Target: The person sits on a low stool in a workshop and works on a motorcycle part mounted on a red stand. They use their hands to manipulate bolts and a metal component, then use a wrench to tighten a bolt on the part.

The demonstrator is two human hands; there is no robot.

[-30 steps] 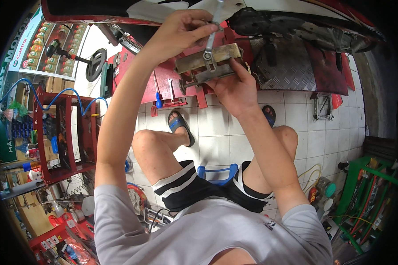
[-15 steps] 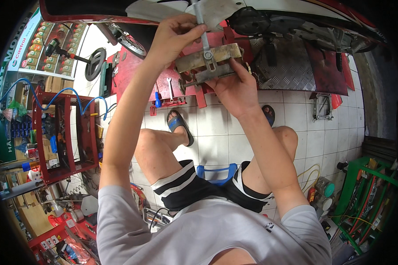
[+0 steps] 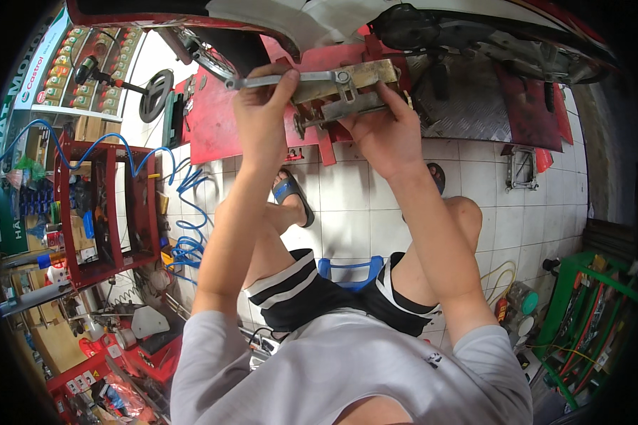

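My left hand (image 3: 261, 117) is closed round the shank of a silver wrench (image 3: 315, 76), thumb on top. The wrench lies almost level, its far-right end over a fastener on a worn, brass-coloured metal bracket (image 3: 373, 74). A small slotted tab (image 3: 348, 91) sits just below that fastener. My right hand (image 3: 388, 136) grips the bracket's right side from below, thumb against its front; some of those fingers are hidden behind it. Both hands are raised over the red metal platform (image 3: 209, 134).
A motorcycle (image 3: 432, 32) stands across the far side. On the left are a red tool rack (image 3: 110, 205) and a coiled blue air hose (image 3: 190, 244). A green rack (image 3: 581, 312) stands at the right. A blue stool (image 3: 351, 268) shows between my legs.
The wrench has swung anticlockwise, from pointing away from me to pointing left. My left hand has come down with it, hiding the tools on the platform. The bracket shifted slightly right.
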